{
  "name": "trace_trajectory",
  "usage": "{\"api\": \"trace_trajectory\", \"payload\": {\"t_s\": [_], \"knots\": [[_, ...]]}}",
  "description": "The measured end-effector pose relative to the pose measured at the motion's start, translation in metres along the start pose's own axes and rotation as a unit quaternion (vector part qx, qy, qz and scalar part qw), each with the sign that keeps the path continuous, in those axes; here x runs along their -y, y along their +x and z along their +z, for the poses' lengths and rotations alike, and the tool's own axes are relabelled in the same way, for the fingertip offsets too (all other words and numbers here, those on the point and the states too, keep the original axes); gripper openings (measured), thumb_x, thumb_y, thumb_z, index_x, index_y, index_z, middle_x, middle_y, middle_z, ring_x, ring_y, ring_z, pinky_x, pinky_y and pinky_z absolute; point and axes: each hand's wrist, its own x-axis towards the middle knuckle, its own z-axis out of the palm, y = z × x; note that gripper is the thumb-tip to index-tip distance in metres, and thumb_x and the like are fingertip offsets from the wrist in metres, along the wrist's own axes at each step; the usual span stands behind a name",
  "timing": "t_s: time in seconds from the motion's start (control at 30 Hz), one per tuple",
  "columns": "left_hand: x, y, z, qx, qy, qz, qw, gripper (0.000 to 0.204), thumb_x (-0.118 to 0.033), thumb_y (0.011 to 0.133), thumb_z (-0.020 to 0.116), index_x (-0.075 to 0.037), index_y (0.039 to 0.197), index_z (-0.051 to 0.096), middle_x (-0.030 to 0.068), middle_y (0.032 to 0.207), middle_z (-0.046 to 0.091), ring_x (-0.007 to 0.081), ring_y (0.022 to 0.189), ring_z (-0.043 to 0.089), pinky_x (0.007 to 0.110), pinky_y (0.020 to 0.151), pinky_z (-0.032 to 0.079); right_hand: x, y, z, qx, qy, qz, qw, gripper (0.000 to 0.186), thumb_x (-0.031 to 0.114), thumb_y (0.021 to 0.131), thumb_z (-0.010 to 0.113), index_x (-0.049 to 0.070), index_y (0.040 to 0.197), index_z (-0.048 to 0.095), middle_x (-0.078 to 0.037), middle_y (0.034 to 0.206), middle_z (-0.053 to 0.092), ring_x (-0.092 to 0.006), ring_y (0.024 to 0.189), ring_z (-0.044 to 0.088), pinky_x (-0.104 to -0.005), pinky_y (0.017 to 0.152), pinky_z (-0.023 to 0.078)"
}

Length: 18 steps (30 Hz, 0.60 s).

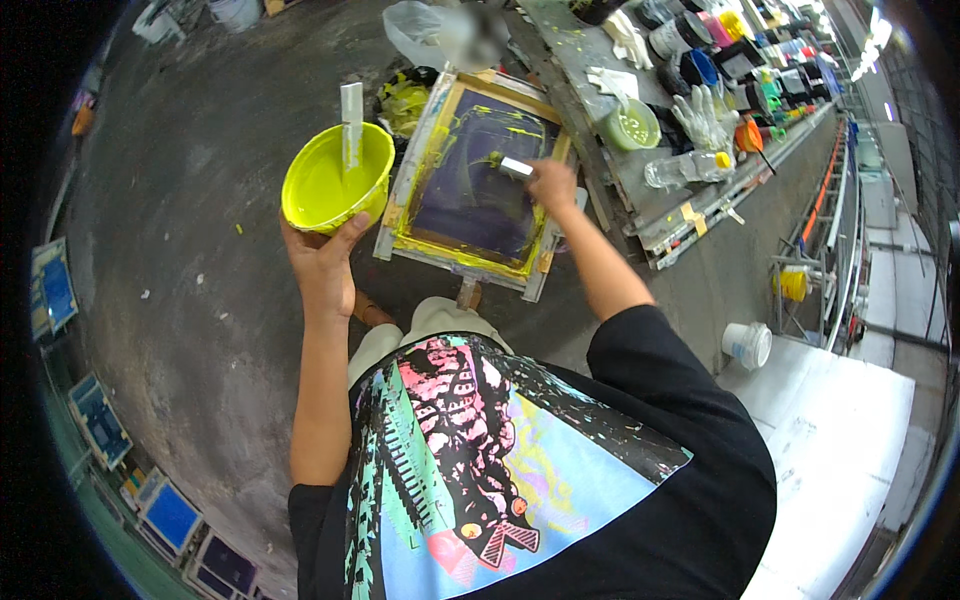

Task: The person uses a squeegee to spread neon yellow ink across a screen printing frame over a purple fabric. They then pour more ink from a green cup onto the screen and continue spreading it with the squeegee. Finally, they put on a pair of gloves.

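Grasping a yellow tub (372, 205) (left hand (326, 258)) and a white scraper (516, 168) (right hand (553, 187)); framed screen (455, 200) yellow-streaked around its edges, middle mostly dark, apparently unfinished.

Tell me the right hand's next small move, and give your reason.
I'd probably have the right hand draw the scraper lightly across the screen to gather some yellow. The scraper is already over the dark mesh, yellow streaks remain there and along the edges, and the left hand holds the yellow bowl nearby.
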Motion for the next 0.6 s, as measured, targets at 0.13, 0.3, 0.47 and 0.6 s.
{"api": "trace_trajectory", "payload": {"t_s": [0.13,0.3,0.47,0.6], "knots": [[0.003,0.009,0.011,0.029,-0.033,0.006,0.999,0.074,0.014,0.079,0.078,-0.012,0.14,0.046,0.0072,0.135,0.058,0.023,0.125,0.06,0.039,0.103,0.057,0.04,-0.114,0.023,-0.033,0.034,-0.032,0.998,0.044,0.009,0.072,0.075,0.024,0.113,0.079,-0.009,0.104,0.071,-0.0322,0.096,0.067,-0.0452,0.084,0.055],[-0.001,0.015,0.009,0.05,-0.039,0.011,0.998,0.073,0.013,0.08,0.078,-0.013,0.141,0.046,0.0082,0.136,0.057,0.0235,0.126,0.059,0.04,0.104,0.057,0.08,-0.189,0.025,-0.077,0.066,-0.052,0.993,0.038,0.011,0.074,0.077,0.022,0.111,0.078,-0.005,0.098,0.067,-0.0275,0.095,0.065,-0.041,0.081,0.055],[-0.015,0.019,-0.005,0.01,-0.002,0.012,1.0,0.075,0.011,0.081,0.078,-0.014,0.143,0.043,0.0094,0.141,0.052,0.0257,0.131,0.056,0.044,0.104,0.057,0.094,-0.201,-0.007,0.009,0.107,-0.053,0.993,0.049,0.005,0.071,0.074,0.022,0.117,0.076,-0.008,0.095,0.066,-0.0297,0.09,0.066,-0.0432,0.078,0.055],[-0.024,0.018,-0.02,-0.031,-0.01,0.021,0.999,0.078,0.011,0.082,0.077,-0.015,0.145,0.041,0.009,0.142,0.051,0.0279,0.131,0.056,0.048,0.103,0.058,0.076,-0.126,-0.022,-0.039,0.099,-0.088,0.99,0.051,0.003,0.071,0.07,0.023,0.117,0.077,-0.01,0.091,0.064,-0.0313,0.086,0.065,-0.043,0.074,0.054]]}}
